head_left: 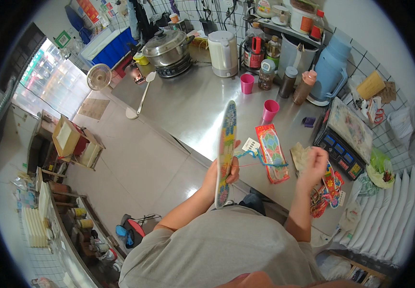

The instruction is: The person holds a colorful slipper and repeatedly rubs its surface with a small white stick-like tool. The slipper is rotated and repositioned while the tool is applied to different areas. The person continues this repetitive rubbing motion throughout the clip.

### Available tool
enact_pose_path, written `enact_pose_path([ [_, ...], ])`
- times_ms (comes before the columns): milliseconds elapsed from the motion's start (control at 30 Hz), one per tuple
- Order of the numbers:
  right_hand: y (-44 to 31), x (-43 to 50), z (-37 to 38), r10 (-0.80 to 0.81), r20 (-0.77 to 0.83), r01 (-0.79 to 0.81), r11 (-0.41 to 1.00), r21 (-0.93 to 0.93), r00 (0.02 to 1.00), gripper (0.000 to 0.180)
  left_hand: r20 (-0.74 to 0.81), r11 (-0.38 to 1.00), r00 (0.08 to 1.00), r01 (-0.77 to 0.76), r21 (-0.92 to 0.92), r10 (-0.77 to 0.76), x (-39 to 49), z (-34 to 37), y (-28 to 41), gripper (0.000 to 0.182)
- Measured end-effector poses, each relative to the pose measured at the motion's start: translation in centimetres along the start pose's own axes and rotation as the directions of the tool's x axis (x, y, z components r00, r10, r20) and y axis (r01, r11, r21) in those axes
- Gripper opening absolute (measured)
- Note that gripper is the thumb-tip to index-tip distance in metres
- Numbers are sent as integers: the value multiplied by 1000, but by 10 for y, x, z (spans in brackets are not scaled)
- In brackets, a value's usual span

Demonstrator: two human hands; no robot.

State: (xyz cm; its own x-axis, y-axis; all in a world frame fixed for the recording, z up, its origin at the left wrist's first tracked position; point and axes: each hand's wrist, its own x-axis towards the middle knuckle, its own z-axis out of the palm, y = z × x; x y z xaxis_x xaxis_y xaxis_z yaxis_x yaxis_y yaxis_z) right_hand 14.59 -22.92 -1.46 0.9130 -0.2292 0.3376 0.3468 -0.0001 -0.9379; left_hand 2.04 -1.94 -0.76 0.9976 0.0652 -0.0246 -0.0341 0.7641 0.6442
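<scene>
My left hand [232, 171] grips an embroidered insole [228, 140] upright, edge on, in front of my shirt. Its stitching is blue, yellow, pink and green, with a white edge. A thin red thread [245, 165] runs rightward from it. My right hand [312, 165] is raised over the table's right part with fingers curled; whether it pinches a needle or thread is too small to tell. Between the hands lies a red-bordered packet [273, 153] with a patterned insole, crossed by blue yarn [261, 158]. A white card [251, 145] with dark oval marks lies beside it.
The steel table [189, 104] bears pink cups [271, 110], seasoning bottles [287, 82], a white kettle [223, 54], a steel pot [166, 46] and a blue thermos [331, 68]. A digital scale [344, 144] stands right, near red decorated packets [328, 198].
</scene>
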Motion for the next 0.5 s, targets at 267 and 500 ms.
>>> enact_pose_path([
  [267,-82,-73,57,-588,603,712,701,46,540,29,65,973,988,149,-176,-140,-1,12,-6,49],
  [500,-81,-75,62,-617,621,756,652,59,484,37,120,959,989,119,-257,-90,-2,10,-7,46],
])
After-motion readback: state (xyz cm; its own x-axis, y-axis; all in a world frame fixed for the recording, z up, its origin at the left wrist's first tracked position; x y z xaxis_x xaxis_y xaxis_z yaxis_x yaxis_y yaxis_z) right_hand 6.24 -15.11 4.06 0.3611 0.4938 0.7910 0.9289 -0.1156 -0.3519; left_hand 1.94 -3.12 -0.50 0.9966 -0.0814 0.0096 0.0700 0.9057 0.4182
